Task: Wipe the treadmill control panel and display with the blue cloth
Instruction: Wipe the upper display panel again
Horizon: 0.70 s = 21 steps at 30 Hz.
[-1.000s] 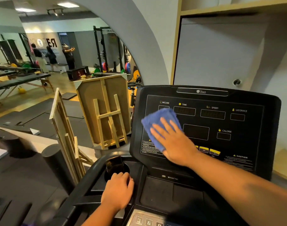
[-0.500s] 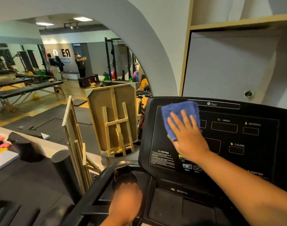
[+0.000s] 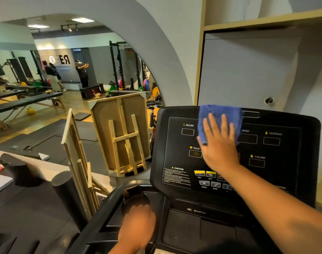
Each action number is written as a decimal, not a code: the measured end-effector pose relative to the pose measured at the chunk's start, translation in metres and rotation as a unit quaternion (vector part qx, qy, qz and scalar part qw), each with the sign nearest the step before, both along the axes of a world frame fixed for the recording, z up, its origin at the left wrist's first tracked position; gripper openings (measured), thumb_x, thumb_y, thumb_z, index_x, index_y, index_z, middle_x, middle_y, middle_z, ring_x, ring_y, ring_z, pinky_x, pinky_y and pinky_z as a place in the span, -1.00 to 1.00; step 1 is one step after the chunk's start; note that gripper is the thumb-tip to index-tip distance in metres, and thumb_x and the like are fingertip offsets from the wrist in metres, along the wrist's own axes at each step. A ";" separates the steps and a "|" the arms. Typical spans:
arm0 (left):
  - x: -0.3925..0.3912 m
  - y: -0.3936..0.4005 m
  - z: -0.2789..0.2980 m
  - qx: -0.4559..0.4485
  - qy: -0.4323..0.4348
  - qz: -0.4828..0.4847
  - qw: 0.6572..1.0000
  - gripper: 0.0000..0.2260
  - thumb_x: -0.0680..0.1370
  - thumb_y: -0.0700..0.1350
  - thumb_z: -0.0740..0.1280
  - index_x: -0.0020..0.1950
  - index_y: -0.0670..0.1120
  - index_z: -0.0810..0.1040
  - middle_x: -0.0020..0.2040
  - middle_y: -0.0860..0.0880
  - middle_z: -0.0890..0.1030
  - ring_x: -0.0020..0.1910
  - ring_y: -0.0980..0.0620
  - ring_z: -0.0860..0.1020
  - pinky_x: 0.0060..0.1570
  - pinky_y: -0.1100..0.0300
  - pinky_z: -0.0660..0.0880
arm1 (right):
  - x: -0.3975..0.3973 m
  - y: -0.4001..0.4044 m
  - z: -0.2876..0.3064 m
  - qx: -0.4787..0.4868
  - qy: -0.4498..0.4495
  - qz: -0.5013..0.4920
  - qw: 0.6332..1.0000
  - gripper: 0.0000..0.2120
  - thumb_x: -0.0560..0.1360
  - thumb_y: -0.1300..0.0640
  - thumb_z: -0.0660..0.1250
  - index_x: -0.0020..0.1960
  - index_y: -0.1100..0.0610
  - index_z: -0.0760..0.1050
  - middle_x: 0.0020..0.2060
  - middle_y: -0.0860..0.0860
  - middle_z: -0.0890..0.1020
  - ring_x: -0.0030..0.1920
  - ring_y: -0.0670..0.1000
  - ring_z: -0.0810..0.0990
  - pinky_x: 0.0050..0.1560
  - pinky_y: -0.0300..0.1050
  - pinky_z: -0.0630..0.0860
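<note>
Cloth first — the blue cloth (image 3: pixel 219 116) looks soft, light and limp, the sort that bunches or slips unless a broad flat palm pins it, so the place to take it is right across its middle, and that is where it's held. It sits high on the treadmill display (image 3: pixel 235 153), its top edge riding up over the upper rim of the panel, between the INCLINE window and the SPEED label. Right hand (image 3: pixel 218 143) is spread wide open, fingers fanned and pointing up, palm pressing the cloth against the dark screen rather than gripping it — forearm reaching in from the lower right. Left hand (image 3: pixel 138 226) is down at the console's lower left by the cup holder (image 3: pixel 132 197), blurred; it seems to rest there, though I cannot tell how far it is closed.
</note>
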State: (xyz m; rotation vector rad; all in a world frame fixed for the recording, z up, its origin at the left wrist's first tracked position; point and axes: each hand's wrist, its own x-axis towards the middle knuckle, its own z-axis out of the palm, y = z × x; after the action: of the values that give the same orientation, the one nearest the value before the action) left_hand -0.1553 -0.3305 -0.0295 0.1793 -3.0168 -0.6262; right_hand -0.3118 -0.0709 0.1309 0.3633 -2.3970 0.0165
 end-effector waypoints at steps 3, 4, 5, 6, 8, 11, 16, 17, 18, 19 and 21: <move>-0.001 0.001 -0.001 -0.003 -0.005 0.000 1.000 -0.77 0.65 0.16 0.10 0.03 0.12 0.50 0.00 0.13 0.57 0.07 0.07 0.48 0.11 0.08 0.49 | 0.013 -0.013 -0.034 0.124 -0.014 0.086 0.988 -0.33 0.59 -0.15 0.14 0.62 0.09 0.11 0.61 0.09 0.17 0.61 0.26 -0.03 0.55 0.30 -0.01; -0.002 0.002 -0.001 -0.005 -0.008 0.000 1.000 -0.78 0.65 0.17 0.10 0.02 0.13 0.49 0.00 0.13 0.57 0.08 0.07 0.48 0.10 0.09 0.49 | 0.020 -0.005 -0.045 0.153 -0.025 0.111 0.982 -0.33 0.58 -0.13 0.14 0.62 0.09 0.13 0.60 0.08 0.19 0.61 0.25 -0.01 0.55 0.29 0.01; -0.002 0.002 -0.001 -0.007 -0.012 0.000 1.000 -0.77 0.65 0.17 0.10 0.03 0.13 0.49 0.01 0.13 0.57 0.08 0.07 0.48 0.10 0.09 0.49 | 0.028 0.006 -0.054 0.171 -0.030 0.132 0.976 -0.34 0.57 -0.11 0.13 0.61 0.09 0.15 0.59 0.07 0.22 0.61 0.24 0.01 0.54 0.27 0.02; -0.002 0.002 -0.001 -0.008 -0.017 0.003 1.000 -0.76 0.65 0.17 0.10 0.05 0.12 0.51 0.01 0.13 0.57 0.09 0.07 0.48 0.10 0.09 0.48 | 0.034 0.019 -0.061 0.182 -0.032 0.145 0.972 -0.34 0.56 -0.09 0.12 0.61 0.08 0.16 0.58 0.07 0.24 0.61 0.22 0.04 0.54 0.26 0.04; -0.004 0.002 -0.001 -0.011 -0.024 0.007 1.000 -0.74 0.66 0.18 0.10 0.08 0.10 0.52 0.04 0.11 0.57 0.13 0.05 0.48 0.14 0.08 0.49 | 0.041 0.049 -0.067 0.174 -0.029 0.128 0.976 -0.34 0.55 -0.06 0.13 0.61 0.08 0.15 0.58 0.07 0.26 0.61 0.20 0.04 0.54 0.24 0.06; -0.008 0.002 0.001 -0.016 -0.028 0.009 0.999 -0.73 0.66 0.19 0.10 0.11 0.10 0.52 0.06 0.09 0.57 0.16 0.05 0.48 0.14 0.08 0.49 | 0.031 0.085 -0.042 0.078 -0.010 0.017 0.997 -0.35 0.58 -0.11 0.07 0.61 0.09 0.09 0.58 0.12 0.27 0.62 0.18 -0.02 0.56 0.23 0.02; -0.007 -0.001 -0.003 -0.012 -0.023 0.002 1.000 -0.75 0.66 0.18 0.10 0.04 0.11 0.50 -0.02 0.12 0.54 0.07 0.06 0.46 0.04 0.09 0.46 | -0.001 0.045 0.008 -0.026 0.020 -0.069 0.997 -0.34 0.64 -0.17 -0.01 0.64 0.12 0.02 0.63 0.13 0.06 0.61 0.28 -0.05 0.56 0.28 -0.06; -0.006 -0.001 -0.003 -0.010 -0.021 0.001 1.000 -0.75 0.66 0.18 0.10 0.05 0.11 0.51 -0.03 0.12 0.54 0.06 0.07 0.46 0.03 0.09 0.45 | -0.004 0.035 0.006 -0.003 0.019 -0.054 0.998 -0.33 0.63 -0.17 0.03 0.64 0.11 0.01 0.63 0.13 0.05 0.61 0.29 -0.05 0.57 0.29 -0.05; -0.006 0.000 -0.003 -0.008 -0.018 0.000 1.000 -0.75 0.67 0.17 0.11 0.05 0.11 0.51 -0.04 0.13 0.53 0.04 0.07 0.45 0.03 0.10 0.45 | -0.003 0.029 0.000 0.041 0.019 -0.025 0.999 -0.32 0.62 -0.17 0.08 0.64 0.11 0.02 0.63 0.12 0.06 0.61 0.29 -0.05 0.56 0.30 -0.04; -0.006 0.001 -0.003 -0.007 -0.018 -0.002 1.000 -0.75 0.67 0.17 0.11 0.05 0.11 0.52 -0.05 0.13 0.53 0.04 0.07 0.45 0.03 0.09 0.45 | 0.000 0.029 -0.008 0.097 0.015 0.012 0.995 -0.31 0.61 -0.16 0.12 0.64 0.11 0.03 0.63 0.12 0.06 0.61 0.30 -0.05 0.56 0.30 -0.03; -0.006 0.001 -0.003 -0.009 -0.020 -0.002 1.000 -0.75 0.67 0.17 0.10 0.05 0.11 0.52 -0.03 0.13 0.54 0.06 0.08 0.46 0.07 0.09 0.47 | 0.011 0.044 -0.027 0.183 0.004 0.072 0.980 -0.31 0.60 -0.13 0.10 0.63 0.12 0.04 0.61 0.13 0.05 0.61 0.29 -0.04 0.56 0.29 -0.03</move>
State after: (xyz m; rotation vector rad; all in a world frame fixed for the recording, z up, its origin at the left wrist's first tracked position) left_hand -0.1612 -0.3291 -0.0329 0.1882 -3.0610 -0.6013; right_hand -0.3010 -0.0270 0.1035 0.7051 -2.3565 -0.3639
